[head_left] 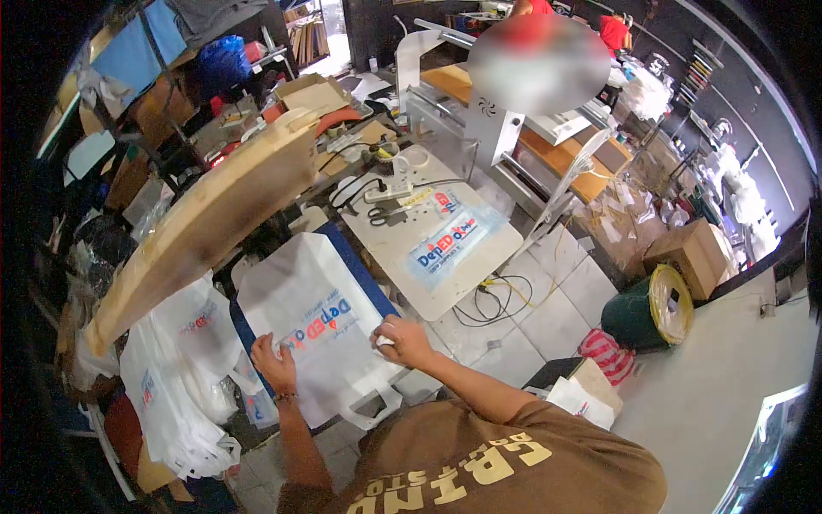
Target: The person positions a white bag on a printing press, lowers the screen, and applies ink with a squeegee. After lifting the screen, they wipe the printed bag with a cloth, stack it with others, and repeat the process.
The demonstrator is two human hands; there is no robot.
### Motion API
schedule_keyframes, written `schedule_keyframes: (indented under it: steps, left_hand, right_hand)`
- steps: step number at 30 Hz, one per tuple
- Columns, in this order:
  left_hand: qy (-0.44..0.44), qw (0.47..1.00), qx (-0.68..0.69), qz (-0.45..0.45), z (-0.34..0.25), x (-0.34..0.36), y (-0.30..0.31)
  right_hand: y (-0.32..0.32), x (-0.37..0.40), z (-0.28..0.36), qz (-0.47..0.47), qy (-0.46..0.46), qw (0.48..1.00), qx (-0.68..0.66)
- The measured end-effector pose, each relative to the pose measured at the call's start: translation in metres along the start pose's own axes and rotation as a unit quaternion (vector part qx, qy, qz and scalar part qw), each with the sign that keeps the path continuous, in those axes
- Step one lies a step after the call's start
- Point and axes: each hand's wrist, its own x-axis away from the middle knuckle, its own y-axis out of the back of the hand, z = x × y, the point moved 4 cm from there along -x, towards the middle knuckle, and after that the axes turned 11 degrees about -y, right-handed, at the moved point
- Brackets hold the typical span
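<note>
A white tote bag (pixel 300 283) with red and blue "DepEd" lettering lies flat on a dark blue board (pixel 353 272), its handle loop toward me. My left hand (pixel 276 367) rests open on the bag's left side, beside the print. At the bag's right edge, my right hand (pixel 406 344) is closed on a small white wad (pixel 384 341), whose material I cannot make out. To the left hangs a pile of white printed bags (pixel 175 385).
A light tabletop (pixel 360 231) ahead holds a printed film sheet (pixel 454 244), scissors (pixel 377 217) and a power strip (pixel 388 194). A long padded board (pixel 214 206) rises at left. Black cables (pixel 492 300) lie on the tiles; a green bin (pixel 634 313) stands right. Someone in red (pixel 613 32) is at the back.
</note>
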Motion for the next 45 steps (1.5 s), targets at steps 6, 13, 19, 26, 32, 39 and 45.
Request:
schedule_keyframes:
  steps: [6, 13, 19, 26, 32, 39, 45]
  left_hand:
    - [0.065, 0.998, 0.004, 0.014, 0.034, -0.001, -0.004]
    - [0.067, 0.994, 0.086, -0.003, 0.010, -0.015, 0.017]
    - [-0.170, 0.985, -0.007, -0.005, -0.082, 0.010, 0.018]
    - [-0.205, 0.977, 0.067, -0.002, -0.130, 0.026, 0.029]
    - [-0.176, 0.970, 0.157, 0.053, -0.138, 0.035, 0.027]
    - [-0.148, 0.973, 0.174, 0.037, -0.140, 0.030, 0.029]
    - [-0.107, 0.983, 0.141, -0.036, -0.124, 0.015, 0.034]
  right_hand:
    - [-0.010, 0.000, -0.010, -0.026, -0.032, 0.999, -0.014]
    - [0.004, -0.004, 0.006, -0.049, 0.023, 0.997, -0.056]
    - [0.006, -0.007, 0.009, -0.065, 0.032, 0.996, -0.050]
    - [0.005, -0.007, 0.010, -0.054, 0.020, 0.997, -0.043]
    - [0.005, -0.005, 0.006, -0.038, 0.007, 0.999, -0.038]
    - [0.004, -0.005, 0.005, -0.042, 0.023, 0.998, -0.027]
    - [0.004, -0.004, 0.003, -0.047, 0.032, 0.997, -0.045]
